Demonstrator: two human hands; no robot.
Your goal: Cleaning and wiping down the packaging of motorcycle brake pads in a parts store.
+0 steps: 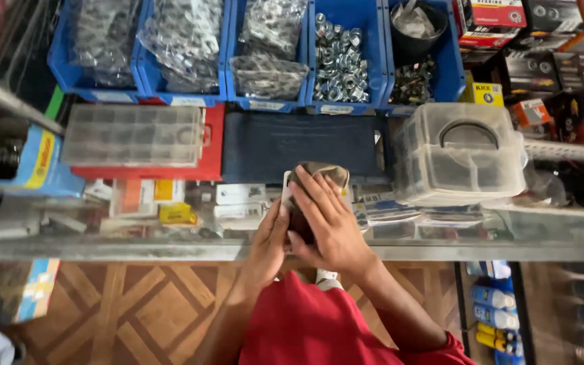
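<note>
Gripping a brown pouch (319, 177), both hands (305, 233) closed around it, blue bins (346, 54) behind

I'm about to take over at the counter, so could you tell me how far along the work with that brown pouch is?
Done: nothing looks finished; no loose parts lie by the brown pouch on the glass counter. In hand: the left hand steadies the pouch from the side while the right hand presses on top of it. Left: whether it is open or what it holds cannot be seen; the blue bin of nuts sits untouched.
</note>
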